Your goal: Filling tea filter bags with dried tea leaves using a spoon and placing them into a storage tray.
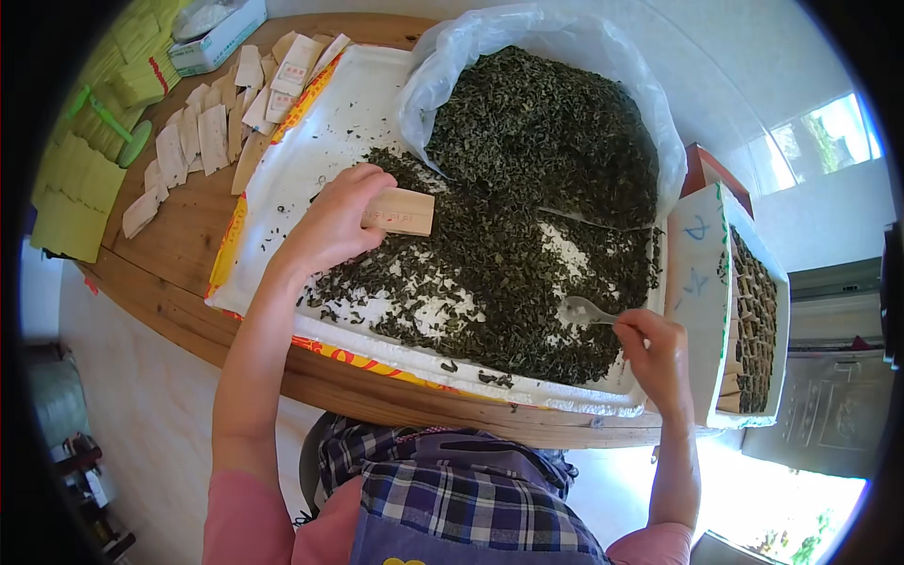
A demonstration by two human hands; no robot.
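Note:
My left hand (344, 217) grips a small brown paper packet (403, 212) above a white foam tray (363, 89). In my right hand (654, 353), closed on its handle, is a clear spoon (586, 311) held low over the tray's right side. Dark, curled dried leaves, like loose tea (471, 282), lie spread across the tray under both hands. More of the same leaves fill a large translucent plastic bag (603, 61), which lies with its mouth open at the far side of the tray. Whether the packet has leaves inside is hidden.
Many brown paper packets (215, 137) lie on the wooden table (169, 278) to the left. Yellow sheets (80, 193), a green plastic stand (135, 144) and a carton (221, 42) stand beyond. At right, a white foam box (702, 273) holds rows of filled packets (753, 320).

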